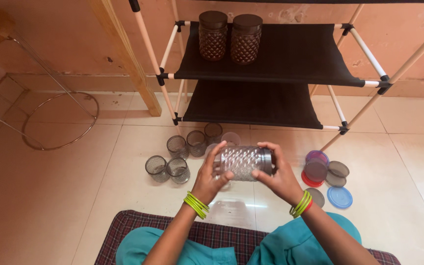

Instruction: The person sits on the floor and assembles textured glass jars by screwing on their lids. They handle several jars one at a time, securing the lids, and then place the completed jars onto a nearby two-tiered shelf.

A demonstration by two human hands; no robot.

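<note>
The left hand [211,177] grips the sideways jar [244,162] while the right hand [277,176] clasps its lid [267,161]; the lid should turn squarely, base held steady

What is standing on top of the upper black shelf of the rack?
Two brown patterned jars with dark lids stand side by side near the back left of the upper black shelf. The rest of it shows bare fabric. The jars' contents cannot be seen.

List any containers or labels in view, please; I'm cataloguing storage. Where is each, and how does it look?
No labels, signs or screens.
Clear jar: sideways between left hand and right hand, diamond-patterned.
Brown jars: two, lidded, upper shelf.
Open jars: greyish, on floor.
Lids: round, coloured, floor right.
</note>
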